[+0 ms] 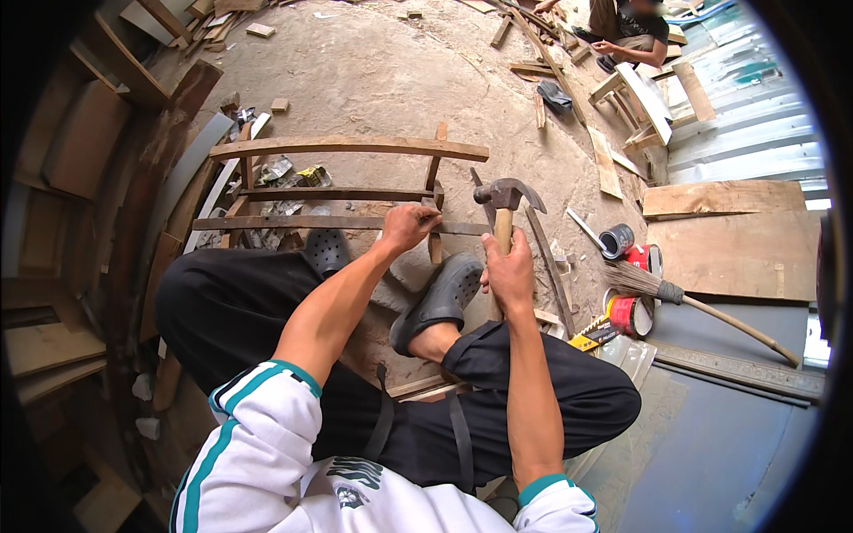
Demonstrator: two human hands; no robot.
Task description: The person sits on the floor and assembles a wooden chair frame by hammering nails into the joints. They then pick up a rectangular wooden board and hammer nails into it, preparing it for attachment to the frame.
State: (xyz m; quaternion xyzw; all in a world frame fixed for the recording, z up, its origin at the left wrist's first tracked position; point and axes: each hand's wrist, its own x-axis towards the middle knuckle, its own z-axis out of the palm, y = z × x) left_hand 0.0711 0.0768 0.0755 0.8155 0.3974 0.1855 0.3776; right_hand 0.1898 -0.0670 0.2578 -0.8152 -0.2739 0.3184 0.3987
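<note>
A wooden frame [346,147] of long slats joined by short crosspieces lies in front of my legs. My left hand [411,226] is closed in a pinch at its right end, where the nearest slat [306,222] meets a crosspiece; whatever is between the fingertips is too small to make out. In my right hand [510,275] is a claw hammer [504,222], gripped by its wooden handle. Its metal head points up, just right of the frame's end and apart from my left hand. My feet, in dark clogs [440,302], are close to the frame's near side.
Paint cans [617,240], a straw brush [633,281] and a yellow-and-black handsaw [593,338] lie to my right, near boards [724,240]. Wooden pieces are stacked along the left [84,138]. Far right, another person [631,35] crouches near a small wooden piece of furniture [653,102].
</note>
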